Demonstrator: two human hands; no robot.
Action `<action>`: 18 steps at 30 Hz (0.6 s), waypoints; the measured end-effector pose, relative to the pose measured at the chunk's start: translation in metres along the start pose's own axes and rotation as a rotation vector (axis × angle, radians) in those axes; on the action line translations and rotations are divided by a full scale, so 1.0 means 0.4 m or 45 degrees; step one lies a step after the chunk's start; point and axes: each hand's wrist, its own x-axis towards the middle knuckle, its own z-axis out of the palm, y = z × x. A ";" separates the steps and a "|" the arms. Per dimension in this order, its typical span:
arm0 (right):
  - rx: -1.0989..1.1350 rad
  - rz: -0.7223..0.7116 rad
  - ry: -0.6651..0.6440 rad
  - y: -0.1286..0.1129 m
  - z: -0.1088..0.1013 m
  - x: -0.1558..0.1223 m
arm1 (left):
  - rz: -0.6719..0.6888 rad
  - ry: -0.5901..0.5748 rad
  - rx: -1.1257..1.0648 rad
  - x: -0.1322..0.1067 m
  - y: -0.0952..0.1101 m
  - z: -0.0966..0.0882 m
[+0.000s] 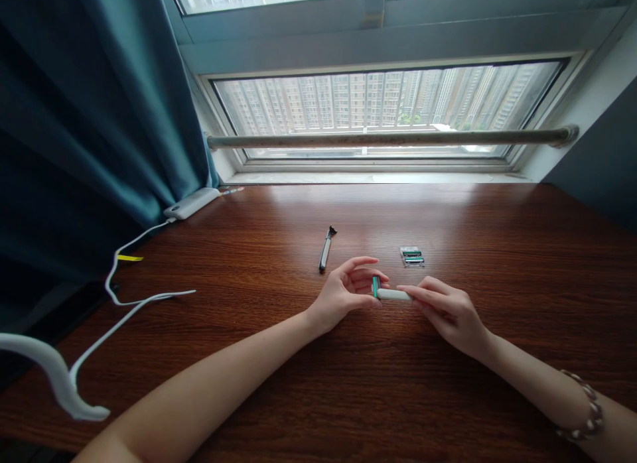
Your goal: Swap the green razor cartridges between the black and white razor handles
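A razor with a pale handle (395,294) and a green-edged head lies crosswise between my two hands, just above the table. My right hand (450,314) pinches the end of the handle between thumb and fingers. Curled around the razor's head is my left hand (346,290), its thumb below and fingers above, seeming to hold the head by its ends; the index finger is raised. Beyond my left hand lies a second razor (325,249), grey and black, its head pointing away. A clear plastic case (412,257) with green-edged blade cartridges rests beyond my right hand.
The brown wooden table (279,396) meets a window with a horizontal rail (388,139). At the left are a white power strip (192,203), its cable (112,277) with a yellow tag, and a curved white object (64,390). A blue curtain (99,105) hangs there.
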 end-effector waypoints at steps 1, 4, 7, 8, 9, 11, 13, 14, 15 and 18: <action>-0.016 0.021 0.022 0.002 0.001 0.000 | -0.004 -0.002 0.015 0.000 0.002 0.001; -0.049 0.064 0.074 0.006 0.002 -0.001 | -0.029 -0.059 0.015 -0.002 0.007 0.006; -0.058 0.003 0.063 0.008 0.003 -0.002 | -0.054 -0.141 -0.031 -0.005 0.008 0.011; -0.069 -0.030 0.054 0.008 0.003 -0.003 | -0.066 -0.159 -0.039 -0.005 0.007 0.012; -0.086 -0.058 0.045 0.008 0.003 -0.003 | -0.084 -0.171 -0.039 -0.006 0.005 0.012; -0.134 -0.089 0.032 0.008 0.003 -0.004 | -0.124 -0.177 -0.018 -0.007 0.001 0.012; -0.181 -0.103 0.021 0.009 0.002 -0.004 | -0.145 -0.164 0.026 -0.008 -0.002 0.012; -0.199 -0.109 0.018 0.009 0.003 -0.005 | -0.152 -0.159 0.049 -0.009 -0.003 0.012; -0.216 -0.114 0.017 0.010 0.003 -0.005 | -0.166 -0.164 0.066 -0.009 -0.003 0.012; -0.248 -0.122 0.016 0.010 0.003 -0.006 | -0.252 -0.234 0.060 -0.009 -0.001 0.014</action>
